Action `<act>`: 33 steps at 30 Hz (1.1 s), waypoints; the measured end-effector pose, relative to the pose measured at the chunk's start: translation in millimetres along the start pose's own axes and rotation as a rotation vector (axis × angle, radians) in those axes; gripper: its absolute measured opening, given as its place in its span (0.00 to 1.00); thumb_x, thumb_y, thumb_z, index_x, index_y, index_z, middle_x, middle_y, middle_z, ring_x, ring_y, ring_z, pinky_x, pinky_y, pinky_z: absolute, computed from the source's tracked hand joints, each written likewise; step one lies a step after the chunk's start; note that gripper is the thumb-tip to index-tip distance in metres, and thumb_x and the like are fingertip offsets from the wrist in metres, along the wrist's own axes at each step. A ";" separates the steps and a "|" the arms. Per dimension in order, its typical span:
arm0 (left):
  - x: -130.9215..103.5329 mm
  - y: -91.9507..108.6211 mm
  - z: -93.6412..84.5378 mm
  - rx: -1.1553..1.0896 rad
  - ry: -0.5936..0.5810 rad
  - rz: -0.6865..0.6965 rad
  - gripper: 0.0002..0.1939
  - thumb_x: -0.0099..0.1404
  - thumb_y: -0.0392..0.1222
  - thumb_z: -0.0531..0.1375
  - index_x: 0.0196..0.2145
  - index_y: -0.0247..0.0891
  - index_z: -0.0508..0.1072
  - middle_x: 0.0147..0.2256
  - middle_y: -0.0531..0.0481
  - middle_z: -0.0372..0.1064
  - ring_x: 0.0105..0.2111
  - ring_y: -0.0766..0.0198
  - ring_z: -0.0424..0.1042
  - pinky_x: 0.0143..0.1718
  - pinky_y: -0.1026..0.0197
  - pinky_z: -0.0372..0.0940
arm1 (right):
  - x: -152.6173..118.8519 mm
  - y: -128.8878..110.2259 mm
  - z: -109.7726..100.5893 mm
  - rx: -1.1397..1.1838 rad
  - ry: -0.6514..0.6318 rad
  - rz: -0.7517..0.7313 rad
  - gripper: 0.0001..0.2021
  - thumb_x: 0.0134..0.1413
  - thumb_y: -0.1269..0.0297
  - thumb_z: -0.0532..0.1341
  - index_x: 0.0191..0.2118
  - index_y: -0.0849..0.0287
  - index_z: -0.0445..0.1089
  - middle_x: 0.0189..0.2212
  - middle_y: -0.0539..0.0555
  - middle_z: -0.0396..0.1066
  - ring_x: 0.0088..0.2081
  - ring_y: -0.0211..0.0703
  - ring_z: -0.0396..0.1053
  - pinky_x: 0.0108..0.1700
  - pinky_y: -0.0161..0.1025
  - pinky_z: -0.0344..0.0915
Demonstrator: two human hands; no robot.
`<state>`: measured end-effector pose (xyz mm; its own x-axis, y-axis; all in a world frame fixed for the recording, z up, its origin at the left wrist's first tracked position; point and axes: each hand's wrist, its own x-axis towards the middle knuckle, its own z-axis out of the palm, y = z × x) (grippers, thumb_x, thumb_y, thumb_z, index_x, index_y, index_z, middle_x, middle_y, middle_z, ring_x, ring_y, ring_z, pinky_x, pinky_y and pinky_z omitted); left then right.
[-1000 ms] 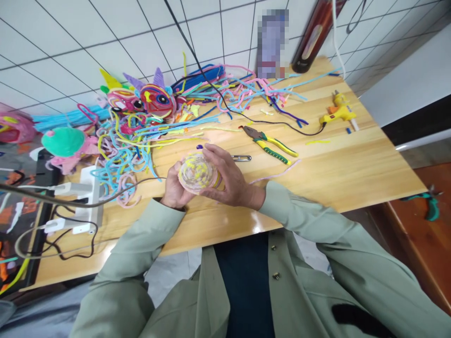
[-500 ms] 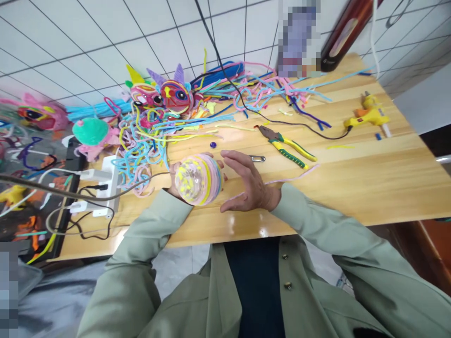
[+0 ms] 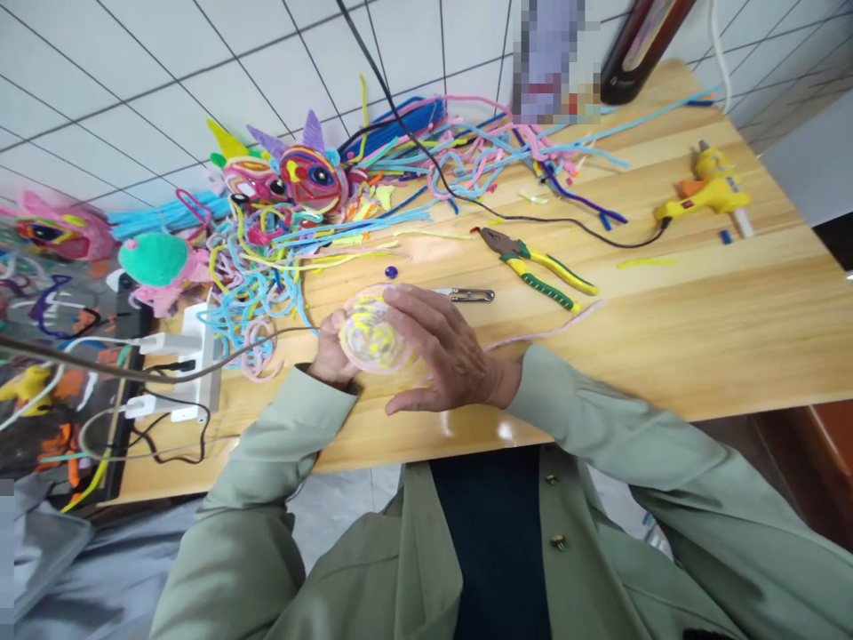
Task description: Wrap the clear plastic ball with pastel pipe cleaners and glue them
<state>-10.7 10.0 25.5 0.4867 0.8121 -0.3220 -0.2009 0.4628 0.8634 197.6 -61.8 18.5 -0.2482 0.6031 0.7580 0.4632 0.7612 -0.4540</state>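
Observation:
A round ball wrapped in pipe cleaners (image 3: 373,331), showing yellow and pale pink with a clear-looking face, is gripped from the left by my left hand (image 3: 331,352). My right hand (image 3: 443,356) reaches over the ball's right side, thumb apart and fingers stretched out. Whether its palm presses on the ball cannot be seen. Just behind my right fingers lie small thread snips (image 3: 472,295), partly covered. A dark blue bead (image 3: 391,272) rests beyond the ball. From under my right hand a pale pink pipe cleaner (image 3: 546,334) runs to the right.
Pliers with green and yellow handles (image 3: 543,276) lie to the right, with a yellow glue gun (image 3: 706,203) farther off. Tangled pipe cleaners (image 3: 257,289) and decorated figures (image 3: 314,178) fill the back left. A white power strip (image 3: 196,364) with cables stands at left.
The ball has turned so its yellow-dotted face points more toward me, its striped side now mostly hidden. My right hand has moved left, over the ball's right side.

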 end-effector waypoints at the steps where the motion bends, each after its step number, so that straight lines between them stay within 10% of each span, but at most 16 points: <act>1: 0.2 -1.0 2.8 -0.016 0.015 0.042 0.33 0.54 0.67 0.74 0.50 0.46 0.80 0.50 0.48 0.85 0.68 0.39 0.74 0.62 0.47 0.77 | 0.8 -1.2 1.8 0.009 0.014 0.016 0.46 0.61 0.25 0.66 0.75 0.48 0.64 0.75 0.62 0.69 0.78 0.67 0.65 0.79 0.71 0.65; 8: 5.1 -10.1 18.5 -0.082 0.038 0.269 0.36 0.54 0.62 0.80 0.54 0.42 0.82 0.55 0.44 0.82 0.62 0.44 0.79 0.59 0.53 0.77 | -0.3 14.0 15.1 -0.001 -0.077 0.213 0.44 0.66 0.32 0.67 0.77 0.50 0.58 0.77 0.64 0.66 0.79 0.66 0.62 0.83 0.69 0.59; 18: 6.7 -13.8 23.3 -0.149 -0.029 0.231 0.30 0.65 0.58 0.76 0.57 0.39 0.81 0.58 0.44 0.80 0.61 0.51 0.78 0.61 0.56 0.73 | -6.6 43.0 20.1 -0.020 -0.015 0.060 0.45 0.70 0.38 0.64 0.80 0.54 0.47 0.74 0.71 0.65 0.75 0.68 0.66 0.76 0.74 0.67; 33: 9.7 -24.0 38.7 -0.267 -0.009 0.298 0.26 0.65 0.56 0.78 0.52 0.38 0.80 0.49 0.48 0.81 0.51 0.53 0.79 0.52 0.56 0.73 | -6.7 48.5 2.8 0.020 -0.083 0.207 0.46 0.69 0.27 0.59 0.77 0.56 0.55 0.72 0.70 0.67 0.74 0.66 0.68 0.76 0.68 0.67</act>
<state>31.7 -7.0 16.7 0.3807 0.9222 -0.0680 -0.5476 0.2841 0.7870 219.3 -28.3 -9.9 -0.2189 0.7641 0.6068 0.4951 0.6229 -0.6058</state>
